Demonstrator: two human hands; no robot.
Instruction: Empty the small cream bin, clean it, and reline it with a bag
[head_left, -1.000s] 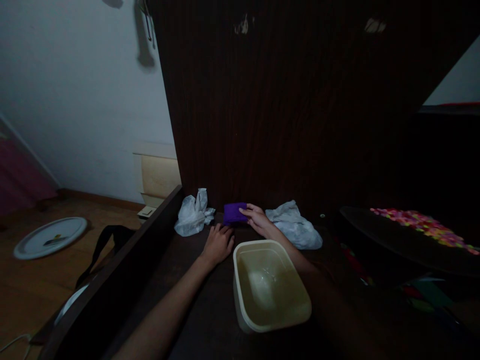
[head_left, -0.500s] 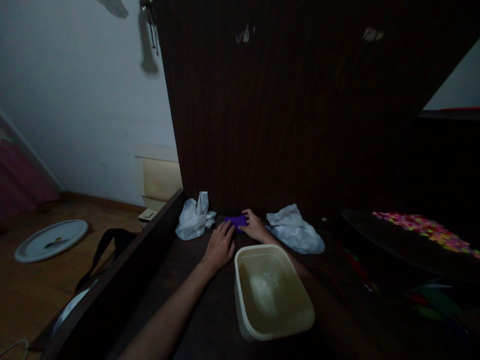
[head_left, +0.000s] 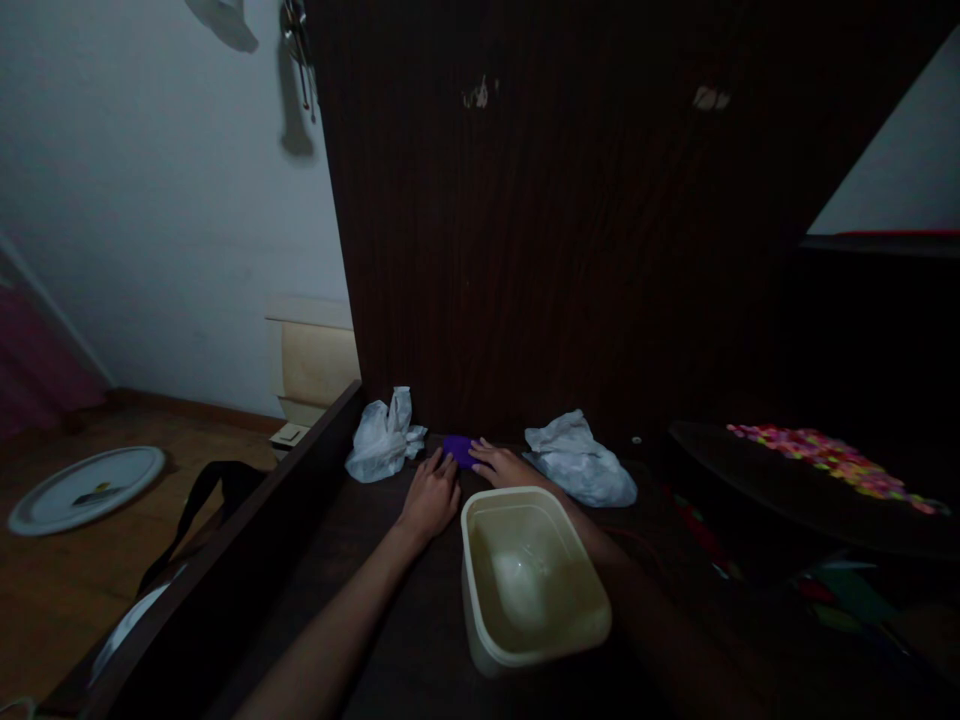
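A small purple item [head_left: 459, 451] lies on the dark surface near the upright wooden panel. My left hand [head_left: 432, 494] rests at its lower left side, fingers spread and touching its near edge. From the right, my right hand [head_left: 501, 465] reaches it with stretched fingers on its right end. Just in front of my right hand stands a cream plastic tub [head_left: 480, 640] with clear liquid in it, hiding part of my right forearm.
Crumpled white plastic bags lie left [head_left: 381, 440] and right [head_left: 581, 465] of my hands. Farther right, pink and yellow pieces [head_left: 836, 462] sit on a dark rounded board. A raised wooden edge [head_left: 247, 540] runs along the left.
The fingers of my right hand have straightened and lie flatter over the purple item. My left hand stays beside it. The whole view has shifted slightly.
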